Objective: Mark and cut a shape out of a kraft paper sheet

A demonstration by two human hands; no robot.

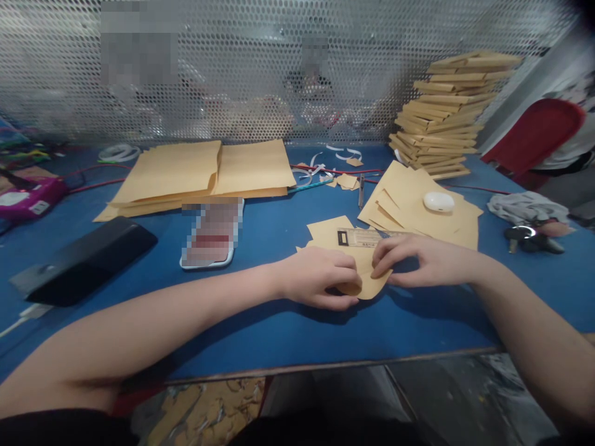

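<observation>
A sheet of tan kraft paper point(370, 286) lies at the middle right of the blue table, its near edge curling up. My left hand point(325, 279) grips the left part of that edge, fingers bent over it and thumb below. On the right side, my right hand point(418, 259) pinches the edge between thumb and fingertips. A clear ruler point(360, 238) rests across the paper just beyond my hands; its right end is partly hidden by my right hand. More kraft paper point(332, 228) shows behind my left hand.
Kraft sheets point(458, 226) with a white earphone case point(439, 202) lie right. Beyond stands a tall stack of folded kraft pieces point(441, 118). Large kraft sheets point(171, 173), a phone point(211, 238), a black power bank point(93, 257), a utility knife point(361, 191) and keys point(520, 235) lie around.
</observation>
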